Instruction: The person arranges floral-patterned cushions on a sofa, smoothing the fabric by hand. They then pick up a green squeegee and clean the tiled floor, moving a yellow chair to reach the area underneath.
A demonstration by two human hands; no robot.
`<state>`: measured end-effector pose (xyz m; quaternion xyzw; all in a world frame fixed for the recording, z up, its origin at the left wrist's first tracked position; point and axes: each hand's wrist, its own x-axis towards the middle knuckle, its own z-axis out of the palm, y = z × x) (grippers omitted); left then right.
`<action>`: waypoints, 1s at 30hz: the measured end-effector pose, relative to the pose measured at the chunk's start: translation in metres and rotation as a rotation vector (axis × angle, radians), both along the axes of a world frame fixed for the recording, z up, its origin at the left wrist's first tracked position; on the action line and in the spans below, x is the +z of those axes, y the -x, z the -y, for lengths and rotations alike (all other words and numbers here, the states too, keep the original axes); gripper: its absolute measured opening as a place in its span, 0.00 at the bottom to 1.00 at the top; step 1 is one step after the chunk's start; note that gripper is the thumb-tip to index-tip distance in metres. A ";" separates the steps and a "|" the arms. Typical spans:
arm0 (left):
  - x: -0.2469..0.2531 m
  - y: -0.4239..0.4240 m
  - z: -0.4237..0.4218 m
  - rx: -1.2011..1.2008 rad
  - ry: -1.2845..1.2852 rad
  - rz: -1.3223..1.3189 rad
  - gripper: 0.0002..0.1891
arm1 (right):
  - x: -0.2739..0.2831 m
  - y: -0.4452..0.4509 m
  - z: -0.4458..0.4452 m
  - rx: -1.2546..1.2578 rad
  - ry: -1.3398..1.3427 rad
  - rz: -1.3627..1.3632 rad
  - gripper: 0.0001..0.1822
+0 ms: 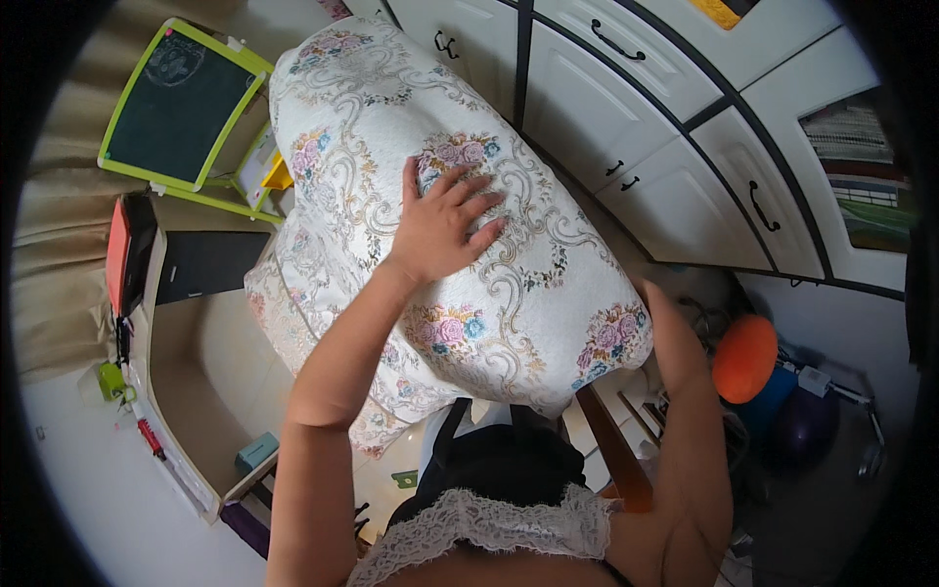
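Note:
A large white woven fabric cover (469,242) with pink and blue flowers and beige scrolls spreads in front of me. It bulges over something bulky that I cannot make out. My left hand (444,227) rests flat on top of it, palm down, fingers spread, gripping nothing. My right forearm (686,345) runs up along the cover's right edge. The right hand itself is hidden behind or under that edge. More of the same patterned cloth (293,323) hangs in folds at the lower left, over the tiled floor.
White cabinets (601,103) with black handles line the upper right. A green-framed chalkboard (183,106) stands at the upper left, above a cream desk (183,352). On the right are an orange balloon-like object (744,359) and a brown wooden bar (612,447).

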<state>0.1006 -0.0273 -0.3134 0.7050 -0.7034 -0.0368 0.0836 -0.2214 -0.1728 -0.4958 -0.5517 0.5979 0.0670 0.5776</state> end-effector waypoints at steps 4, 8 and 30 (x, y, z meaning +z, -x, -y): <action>0.001 0.007 0.001 0.022 0.022 0.014 0.21 | -0.027 -0.003 -0.003 0.029 0.058 -0.018 0.28; -0.009 0.023 0.012 -0.019 -0.027 0.030 0.23 | -0.014 0.011 0.003 0.027 0.073 -0.004 0.27; -0.009 0.033 -0.041 0.276 0.094 0.101 0.23 | -0.086 0.085 -0.036 0.162 0.233 -0.207 0.17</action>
